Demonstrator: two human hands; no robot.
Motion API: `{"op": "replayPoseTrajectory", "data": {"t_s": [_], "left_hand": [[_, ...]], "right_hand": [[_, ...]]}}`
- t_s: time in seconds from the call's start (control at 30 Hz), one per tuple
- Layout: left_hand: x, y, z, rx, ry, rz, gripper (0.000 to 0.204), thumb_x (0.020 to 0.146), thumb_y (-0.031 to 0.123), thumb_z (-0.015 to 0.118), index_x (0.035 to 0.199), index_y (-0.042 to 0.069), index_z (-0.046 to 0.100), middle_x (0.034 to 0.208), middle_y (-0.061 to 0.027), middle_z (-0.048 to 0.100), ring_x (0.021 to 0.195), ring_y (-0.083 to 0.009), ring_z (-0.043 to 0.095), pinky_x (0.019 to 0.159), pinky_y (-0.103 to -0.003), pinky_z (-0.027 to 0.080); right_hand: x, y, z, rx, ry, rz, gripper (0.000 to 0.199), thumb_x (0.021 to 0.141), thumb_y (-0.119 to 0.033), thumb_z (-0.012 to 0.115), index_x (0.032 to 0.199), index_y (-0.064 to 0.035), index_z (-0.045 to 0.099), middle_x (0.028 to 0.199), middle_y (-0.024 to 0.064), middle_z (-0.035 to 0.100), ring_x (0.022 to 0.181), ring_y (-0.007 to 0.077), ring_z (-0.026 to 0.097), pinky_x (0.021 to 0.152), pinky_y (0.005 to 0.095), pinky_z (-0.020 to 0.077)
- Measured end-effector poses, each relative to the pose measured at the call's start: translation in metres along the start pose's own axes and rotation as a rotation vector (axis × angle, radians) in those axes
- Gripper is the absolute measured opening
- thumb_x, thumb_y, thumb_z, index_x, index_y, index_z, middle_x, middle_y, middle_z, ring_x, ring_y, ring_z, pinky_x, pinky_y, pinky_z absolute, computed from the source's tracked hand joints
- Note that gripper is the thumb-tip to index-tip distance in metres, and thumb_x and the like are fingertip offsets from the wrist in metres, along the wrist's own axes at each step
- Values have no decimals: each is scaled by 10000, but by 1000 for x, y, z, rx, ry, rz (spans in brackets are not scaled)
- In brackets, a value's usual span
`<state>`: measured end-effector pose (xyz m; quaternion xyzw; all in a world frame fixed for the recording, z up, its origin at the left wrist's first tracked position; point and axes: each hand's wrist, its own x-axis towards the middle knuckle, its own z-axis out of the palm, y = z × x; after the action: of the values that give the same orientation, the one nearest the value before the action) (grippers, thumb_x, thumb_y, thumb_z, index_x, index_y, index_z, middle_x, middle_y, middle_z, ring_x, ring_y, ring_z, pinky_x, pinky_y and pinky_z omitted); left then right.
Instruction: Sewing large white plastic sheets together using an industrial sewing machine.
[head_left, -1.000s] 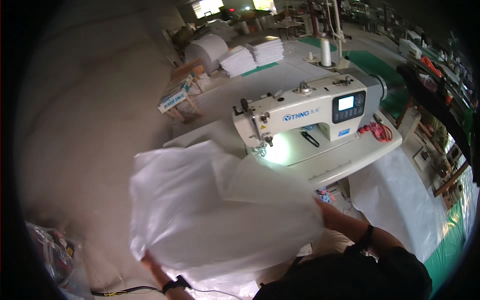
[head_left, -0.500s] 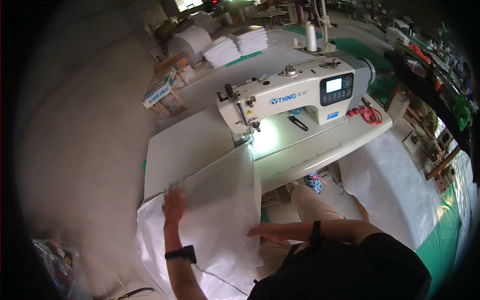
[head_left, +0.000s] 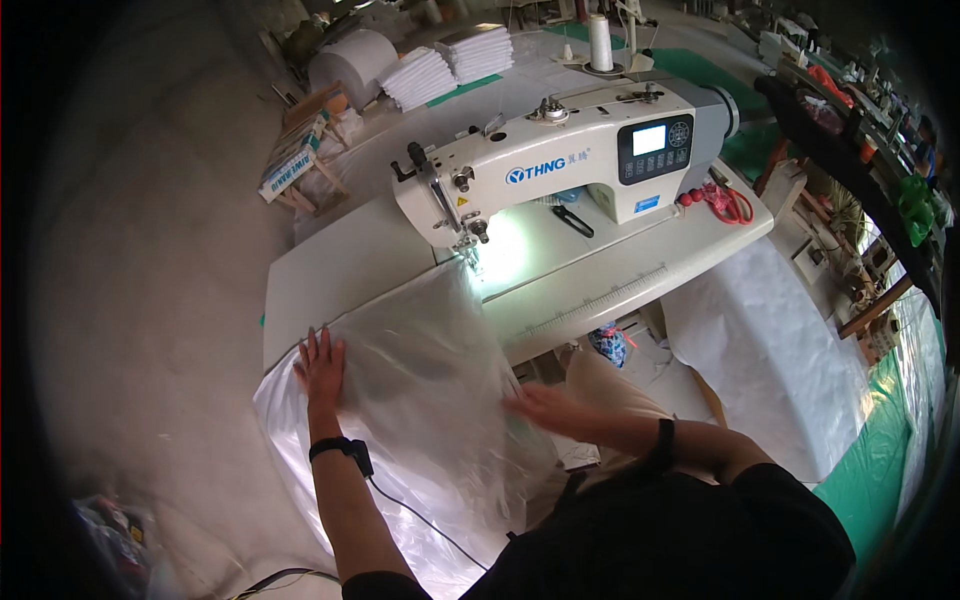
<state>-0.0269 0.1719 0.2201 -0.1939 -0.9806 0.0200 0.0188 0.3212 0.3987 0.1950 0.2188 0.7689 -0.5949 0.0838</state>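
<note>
Left grip [head_left: 320, 367]: hand flat, fingers spread, palm pressed down on the clear plastic sheet [head_left: 420, 370], clasping nothing. Black band with a cable at that wrist. Right grip [head_left: 543, 405]: hand blurred, lying low on the sheet's right edge near the front edge of the tabletop [head_left: 330, 275]; fingers seem stretched out, but cannot tell whether they pinch the film. Black band on that wrist too.

Sheet: thin, glossy, see-through. Far corner reaches up to the needle area of the sewing machine [head_left: 560, 165], where a small lamp lights the surface. Middle lies across the tabletop's front left part; near portion spills over the edge toward the person's lap and down toward the floor, catching bright glare.

Machine: white, with a dark control panel and small screen on its right side, standing on the tabletop. Black-handled scissors [head_left: 572, 220] lie under its arm. Red-handled scissors [head_left: 730, 203] sit at the tabletop's right end. White thread cone [head_left: 600, 42] stands behind the machine.

Farther off: stacks of folded white material [head_left: 450, 65] and a big white roll [head_left: 352, 58] at upper left. White sheeting [head_left: 770, 350] piled on the floor to the right, green mat beside it.
</note>
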Motion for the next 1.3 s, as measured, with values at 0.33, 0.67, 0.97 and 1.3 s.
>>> {"op": "replayPoseTrajectory", "data": {"t_s": [0.33, 0.67, 0.97, 1.3], "left_hand": [[52, 14, -3, -6, 7, -40, 602, 907, 573, 284, 1431, 279, 241, 1514, 6, 157, 1385, -301, 146, 1066, -589, 111], [68, 15, 7, -39, 5, 26, 614, 897, 579, 305, 1433, 285, 238, 1515, 26, 160, 1391, -278, 136, 1076, -571, 105], [47, 112, -23, 204, 126, 399, 454, 925, 288, 444, 1248, -30, 466, 1302, -253, 443, 1211, -382, 425, 1008, -503, 336], [-15, 237, 39, -60, 453, 786, 489, 922, 257, 501, 1249, -97, 421, 1229, -261, 483, 1136, -361, 483, 950, -406, 398]], "right_hand": [[-7, -81, 27, 237, -352, -1000, 373, 894, -356, 545, 1006, -6, 610, 982, 117, 627, 831, 240, 608, 856, 398, 441], [-12, 43, 3, -1187, -248, -981, 116, 709, -158, 593, 805, -116, 645, 867, 27, 571, 902, 215, 524, 968, 458, 316], [-146, 195, -124, -758, 497, -61, 346, 816, -257, 581, 1129, -109, 576, 1211, 144, 520, 1090, 307, 511, 927, 460, 396], [-386, 414, -208, -335, 1526, 1340, 321, 823, -233, 527, 1078, -42, 566, 1132, 167, 529, 1045, 341, 520, 856, 465, 428]]}}
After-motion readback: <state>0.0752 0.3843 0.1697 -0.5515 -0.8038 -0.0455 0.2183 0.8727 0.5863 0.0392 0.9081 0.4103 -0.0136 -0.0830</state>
